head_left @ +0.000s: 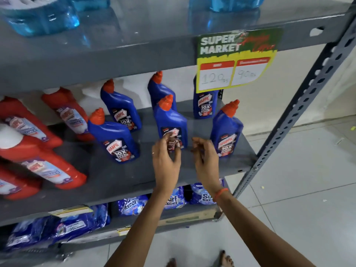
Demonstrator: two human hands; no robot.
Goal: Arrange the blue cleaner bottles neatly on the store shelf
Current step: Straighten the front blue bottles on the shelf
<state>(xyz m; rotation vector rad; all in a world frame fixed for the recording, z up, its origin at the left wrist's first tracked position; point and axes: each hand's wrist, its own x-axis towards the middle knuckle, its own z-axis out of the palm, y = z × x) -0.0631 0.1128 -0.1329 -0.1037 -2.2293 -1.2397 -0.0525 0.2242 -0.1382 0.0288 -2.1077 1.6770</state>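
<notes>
Blue cleaner bottles [170,120] are standing loosely staggered on the grey shelf [119,174]. I'm hovering my left hand [166,157] and right hand [205,158] half-open and empty before the middle one, probably aligning rows; next I'm closing on it.

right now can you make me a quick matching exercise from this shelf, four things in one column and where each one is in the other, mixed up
Things:
1. price sign
2. red bottles
3. detergent packets
4. light blue liquid bottles

Places:
A. on the shelf below the blue cleaner bottles
B. hanging from the front edge of the upper shelf
C. on the top shelf
D. left part of the middle shelf, beside the blue cleaner bottles

Pairs: 1-B, 2-D, 3-A, 4-C
</notes>
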